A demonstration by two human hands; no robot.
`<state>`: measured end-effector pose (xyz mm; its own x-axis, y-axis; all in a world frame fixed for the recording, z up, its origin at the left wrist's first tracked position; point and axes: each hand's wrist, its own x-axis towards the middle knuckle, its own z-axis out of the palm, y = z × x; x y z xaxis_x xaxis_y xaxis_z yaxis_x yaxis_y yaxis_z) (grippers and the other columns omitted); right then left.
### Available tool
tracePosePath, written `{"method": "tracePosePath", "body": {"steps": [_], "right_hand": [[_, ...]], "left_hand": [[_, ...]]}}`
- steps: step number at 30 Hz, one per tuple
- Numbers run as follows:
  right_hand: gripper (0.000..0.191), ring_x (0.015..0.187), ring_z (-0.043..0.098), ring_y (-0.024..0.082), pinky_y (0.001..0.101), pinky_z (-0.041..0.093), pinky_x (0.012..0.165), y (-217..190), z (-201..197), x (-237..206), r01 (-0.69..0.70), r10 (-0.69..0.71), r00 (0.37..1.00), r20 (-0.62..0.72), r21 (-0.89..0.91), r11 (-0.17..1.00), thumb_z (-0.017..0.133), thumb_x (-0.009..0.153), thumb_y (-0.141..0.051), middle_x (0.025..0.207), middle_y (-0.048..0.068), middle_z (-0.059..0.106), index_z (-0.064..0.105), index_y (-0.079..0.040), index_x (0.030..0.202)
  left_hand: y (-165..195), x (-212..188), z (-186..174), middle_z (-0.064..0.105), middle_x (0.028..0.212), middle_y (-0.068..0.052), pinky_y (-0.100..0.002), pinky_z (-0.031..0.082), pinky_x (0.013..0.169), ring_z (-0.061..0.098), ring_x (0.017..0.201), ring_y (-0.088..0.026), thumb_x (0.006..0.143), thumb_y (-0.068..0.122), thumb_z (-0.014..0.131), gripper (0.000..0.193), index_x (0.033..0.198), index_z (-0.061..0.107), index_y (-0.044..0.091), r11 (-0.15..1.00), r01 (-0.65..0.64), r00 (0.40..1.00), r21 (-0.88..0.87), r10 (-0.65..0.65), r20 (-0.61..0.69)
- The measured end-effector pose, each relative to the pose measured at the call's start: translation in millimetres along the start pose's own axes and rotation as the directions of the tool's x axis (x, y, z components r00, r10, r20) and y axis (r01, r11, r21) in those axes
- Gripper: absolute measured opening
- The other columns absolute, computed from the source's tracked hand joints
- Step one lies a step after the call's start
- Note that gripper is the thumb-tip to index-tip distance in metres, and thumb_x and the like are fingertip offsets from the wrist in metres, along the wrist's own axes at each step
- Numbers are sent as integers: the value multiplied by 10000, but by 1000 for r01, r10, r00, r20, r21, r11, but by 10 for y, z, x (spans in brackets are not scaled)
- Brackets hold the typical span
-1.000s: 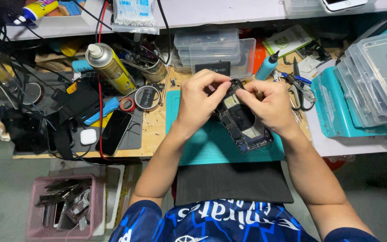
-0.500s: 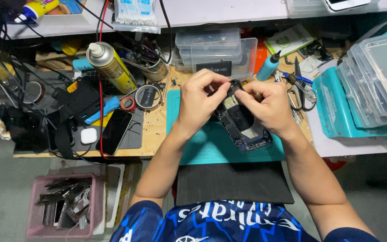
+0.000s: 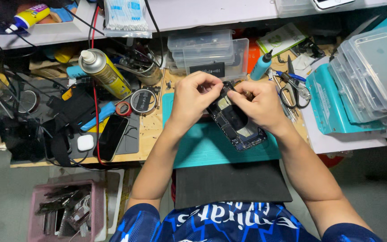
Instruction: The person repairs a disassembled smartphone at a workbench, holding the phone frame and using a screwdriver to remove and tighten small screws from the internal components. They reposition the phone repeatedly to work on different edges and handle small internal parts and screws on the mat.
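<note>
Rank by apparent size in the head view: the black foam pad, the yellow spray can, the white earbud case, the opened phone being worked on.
1. Black foam pad
2. Opened phone, partly covered by both hands, and yellow spray can: too alike to rank
3. White earbud case

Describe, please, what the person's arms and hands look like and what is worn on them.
Both hands, left and right, are bare: no gloves, rings or watch show. The forearms are uncovered too. Short sleeves of a blue jersey with a darker zigzag pattern and white lettering end at the upper arms.
</note>
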<state>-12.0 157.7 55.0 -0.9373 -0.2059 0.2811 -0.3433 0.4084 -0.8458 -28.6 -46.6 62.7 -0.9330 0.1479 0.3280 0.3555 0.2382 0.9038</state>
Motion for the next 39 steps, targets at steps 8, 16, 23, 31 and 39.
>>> {"method": "tracePosePath", "body": {"steps": [8,16,23,31,39], "right_hand": [[201,527,455,30,253,351,469,49,7,-3,5,-5,1000,-31,-5,1000,742,927,-154,561,-10,546,706,15,824],[211,540,460,13,238,340,465,58,-1,-1,-19,20,999,-32,39,999,728,947,-159,576,-28,556,702,11,825],[209,525,461,-12,209,315,449,77,-1,4,-129,128,992,16,199,971,710,970,-155,587,-68,558,698,-7,822],[223,531,455,2,227,323,459,16,3,5,-38,39,999,-18,61,997,724,957,-161,567,-46,544,690,-2,803],[176,550,458,-4,218,322,464,39,42,27,-62,67,997,-41,103,993,722,953,-154,603,-53,574,725,2,871]], "left_hand": [[31,5,96,708,827,-69,-291,554,655,688,750,-170,866,93,779,80,906,751,31,964,-151,986,218,163,-41],[32,-41,114,712,917,-93,-341,560,734,677,868,-243,914,64,754,55,950,731,29,931,-281,947,232,309,-94],[97,-46,64,713,953,-97,-381,537,814,667,904,-284,913,54,765,85,986,734,22,850,-396,897,346,439,-52],[190,-69,70,691,929,-110,-392,528,781,650,870,-296,901,12,751,74,950,695,8,816,-418,874,399,481,-68],[128,-69,109,704,989,-97,-370,542,819,670,915,-291,917,13,754,99,1004,710,27,839,-386,876,383,464,-131]]}}
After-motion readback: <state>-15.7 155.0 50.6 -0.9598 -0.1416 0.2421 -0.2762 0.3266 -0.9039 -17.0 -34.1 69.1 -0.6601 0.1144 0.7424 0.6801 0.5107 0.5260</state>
